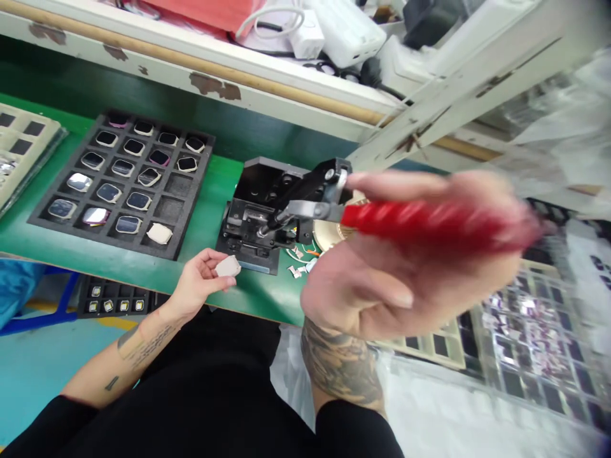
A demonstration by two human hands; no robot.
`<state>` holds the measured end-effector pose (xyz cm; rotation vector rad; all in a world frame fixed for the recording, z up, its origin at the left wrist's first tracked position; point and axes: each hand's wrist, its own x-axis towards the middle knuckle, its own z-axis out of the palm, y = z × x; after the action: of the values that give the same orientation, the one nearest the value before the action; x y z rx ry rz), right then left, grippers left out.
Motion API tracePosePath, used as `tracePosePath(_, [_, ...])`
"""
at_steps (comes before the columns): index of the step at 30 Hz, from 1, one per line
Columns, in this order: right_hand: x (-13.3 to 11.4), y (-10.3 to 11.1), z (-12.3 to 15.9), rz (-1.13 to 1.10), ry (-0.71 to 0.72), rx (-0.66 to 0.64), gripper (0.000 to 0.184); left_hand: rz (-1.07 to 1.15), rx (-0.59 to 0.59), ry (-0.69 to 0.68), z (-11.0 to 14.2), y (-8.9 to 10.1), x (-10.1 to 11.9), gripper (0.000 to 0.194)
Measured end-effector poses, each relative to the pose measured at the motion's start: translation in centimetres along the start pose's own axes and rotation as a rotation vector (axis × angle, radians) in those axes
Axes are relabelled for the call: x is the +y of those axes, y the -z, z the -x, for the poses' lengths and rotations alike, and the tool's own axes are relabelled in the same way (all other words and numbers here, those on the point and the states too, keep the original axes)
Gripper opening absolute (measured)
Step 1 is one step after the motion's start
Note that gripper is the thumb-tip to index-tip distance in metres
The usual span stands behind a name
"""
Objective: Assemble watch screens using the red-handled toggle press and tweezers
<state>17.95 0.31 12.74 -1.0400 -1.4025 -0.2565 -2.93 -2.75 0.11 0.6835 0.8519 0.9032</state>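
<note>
My left hand [200, 280] pinches a small pale, squarish watch-case-like piece [228, 266] between thumb and fingers, at the front edge of a black clamping fixture [260, 222]. A metal lever runs from this fixture to a red ribbed handle [420, 226]. Close to the camera and blurred, my right hand [382, 286] is closed about that handle, one finger stretched along its upper side. Left of the fixture lies a dark foam tray [179, 184] with rows of squarish watch-like pieces, several with dark glassy faces; one pale piece [160, 233] sits in its front right corner.
A cream tray [45, 127] lies at the far left of the green bench [200, 235]. Behind runs a white shelf edge [167, 79] bearing cables and a white power bank [351, 35]. Small scraps [296, 271] lie beside the fixture. A clear compartment tray [529, 331] stands at right.
</note>
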Motion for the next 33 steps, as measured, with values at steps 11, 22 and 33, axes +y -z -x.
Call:
tracePosePath(11, [2.4, 0.8, 15.6, 0.267, -0.177, -0.726, 0.049, -0.810, -0.088, -0.552, 0.2, 3.2, 1.0, 0.031])
tracePosePath(22, [2.5, 2.3, 16.4, 0.168, -0.411, -0.618, 0.048, -1.424, -0.105, -0.807, -1.6, 0.7, 1.0, 0.036])
tracePosePath(33, [0.9, 6.6, 15.2, 0.264, -0.309, -0.439, 0.053, -1.829, -0.284, -0.557, -5.3, -3.5, 1.7, 0.026])
